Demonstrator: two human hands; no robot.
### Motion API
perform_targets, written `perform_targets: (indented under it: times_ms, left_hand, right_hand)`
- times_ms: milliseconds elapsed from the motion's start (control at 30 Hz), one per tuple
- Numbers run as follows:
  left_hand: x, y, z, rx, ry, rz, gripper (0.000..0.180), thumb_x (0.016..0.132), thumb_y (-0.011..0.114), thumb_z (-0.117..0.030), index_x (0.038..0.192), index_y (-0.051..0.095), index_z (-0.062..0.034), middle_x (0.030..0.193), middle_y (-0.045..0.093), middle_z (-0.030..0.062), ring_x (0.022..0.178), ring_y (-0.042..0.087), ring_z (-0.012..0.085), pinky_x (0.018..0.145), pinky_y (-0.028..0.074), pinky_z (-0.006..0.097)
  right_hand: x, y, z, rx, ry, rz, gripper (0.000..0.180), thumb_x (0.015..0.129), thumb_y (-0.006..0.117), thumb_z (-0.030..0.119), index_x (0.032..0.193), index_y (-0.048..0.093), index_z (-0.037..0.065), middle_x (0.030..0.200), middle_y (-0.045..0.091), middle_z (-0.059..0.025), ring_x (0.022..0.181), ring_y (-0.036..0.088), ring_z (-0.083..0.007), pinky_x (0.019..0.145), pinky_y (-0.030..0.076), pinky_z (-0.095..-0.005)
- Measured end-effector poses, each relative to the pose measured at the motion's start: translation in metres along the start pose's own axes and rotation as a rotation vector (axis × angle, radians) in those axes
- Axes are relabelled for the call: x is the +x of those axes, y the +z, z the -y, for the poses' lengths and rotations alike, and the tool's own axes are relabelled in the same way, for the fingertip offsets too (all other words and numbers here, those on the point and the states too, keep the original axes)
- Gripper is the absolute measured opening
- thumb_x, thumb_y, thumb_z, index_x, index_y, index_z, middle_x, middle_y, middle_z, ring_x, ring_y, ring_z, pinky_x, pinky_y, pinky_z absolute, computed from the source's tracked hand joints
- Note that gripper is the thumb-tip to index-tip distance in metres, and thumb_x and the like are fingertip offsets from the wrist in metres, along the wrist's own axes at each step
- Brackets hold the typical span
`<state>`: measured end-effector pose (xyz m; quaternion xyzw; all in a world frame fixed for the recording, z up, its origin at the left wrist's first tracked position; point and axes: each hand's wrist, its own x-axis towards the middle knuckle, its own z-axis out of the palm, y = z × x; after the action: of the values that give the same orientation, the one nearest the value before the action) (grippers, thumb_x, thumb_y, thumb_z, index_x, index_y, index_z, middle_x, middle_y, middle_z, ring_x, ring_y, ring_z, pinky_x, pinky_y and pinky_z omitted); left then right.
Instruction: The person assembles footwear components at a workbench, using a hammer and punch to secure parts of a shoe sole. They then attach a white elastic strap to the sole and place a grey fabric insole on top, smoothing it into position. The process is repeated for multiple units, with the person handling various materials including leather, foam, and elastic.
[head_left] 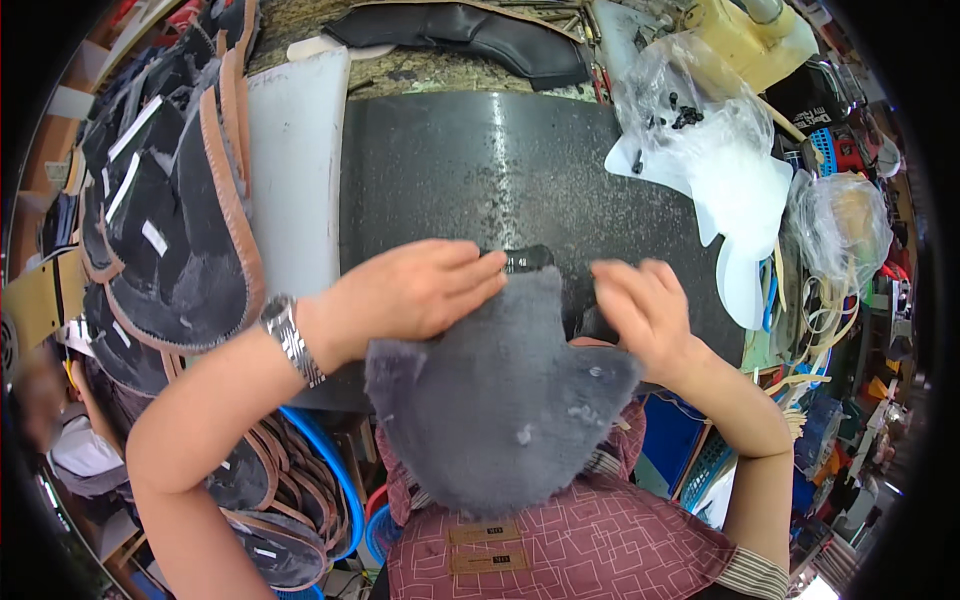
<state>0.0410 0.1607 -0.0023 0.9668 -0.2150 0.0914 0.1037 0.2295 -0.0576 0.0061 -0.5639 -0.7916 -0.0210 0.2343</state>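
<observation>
Now both hands, left hand (415, 290) and right hand (645, 310), press flat with open fingers on the grey fur piece (500, 400), apparently smoothing it against the dark mat (440, 170) beneath them.

fur piece (505, 400): grey, fuzzy, matt pile | worktop (450, 170): dark, smooth, glossy, speckled | bags (700, 120): clear crinkled plastic film | watch (292, 338): shiny metal band | stacked pieces (175, 230): black matt cloth, tan edging

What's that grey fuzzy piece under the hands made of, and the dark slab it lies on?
The grey piece looks like plush fake fur or fleece: a matte, fuzzy nap with small tufts. The dark slab seems polished stone or a hard coated board: it is smooth, finely speckled and carries a bright streak of reflected light. Neither is certain.
</observation>
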Motion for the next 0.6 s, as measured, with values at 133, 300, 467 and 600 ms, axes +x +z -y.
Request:
perform_targets:
  times_ms: [133,300,467,600]
  left_hand:
    - [0.012,-0.023,0.011,-0.432,-0.197,0.182,0.038,0.074,0.047,0.000,0.110,0.060,0.0015,0.124,0.055,0.0138,0.108,0.052,0.0309,0.092,0.045,0.036]
    - [0.034,-0.037,-0.003,-0.247,-0.158,0.404,0.037,0.082,0.055,-0.024,0.101,0.061,0.0077,0.125,0.050,0.0233,0.110,0.050,0.0314,0.092,0.044,0.035]
    - [0.031,-0.025,-0.054,-0.106,-0.403,0.318,0.057,0.080,0.062,-0.036,0.101,0.055,0.0161,0.117,0.048,0.0215,0.103,0.048,0.0307,0.093,0.041,0.034]
    - [0.027,0.012,-0.089,0.114,-0.620,0.038,0.072,0.080,0.060,-0.040,0.118,0.044,0.0191,0.129,0.041,0.0264,0.116,0.040,0.0389,0.102,0.033,0.041]
  right_hand:
    - [-0.013,-0.012,0.035,-0.140,-0.267,0.019,0.049,0.079,0.059,0.025,0.124,0.047,0.039,0.121,0.055,-0.0056,0.054,0.047,-0.0102,0.054,0.046,-0.0299]
    - [-0.024,-0.019,0.041,0.421,0.255,0.174,0.050,0.066,0.056,-0.006,0.113,0.062,0.008,0.136,0.044,-0.0149,0.098,0.062,-0.0284,0.084,0.051,-0.0373]
    - [-0.036,0.002,0.057,0.346,0.315,0.215,0.058,0.060,0.055,-0.014,0.113,0.061,0.008,0.136,0.043,-0.0162,0.125,0.043,-0.0330,0.096,0.043,-0.0393]
    - [-0.037,0.004,0.053,0.322,0.287,0.241,0.060,0.060,0.056,-0.012,0.116,0.060,0.011,0.134,0.046,-0.0138,0.124,0.044,-0.0327,0.100,0.040,-0.0443]
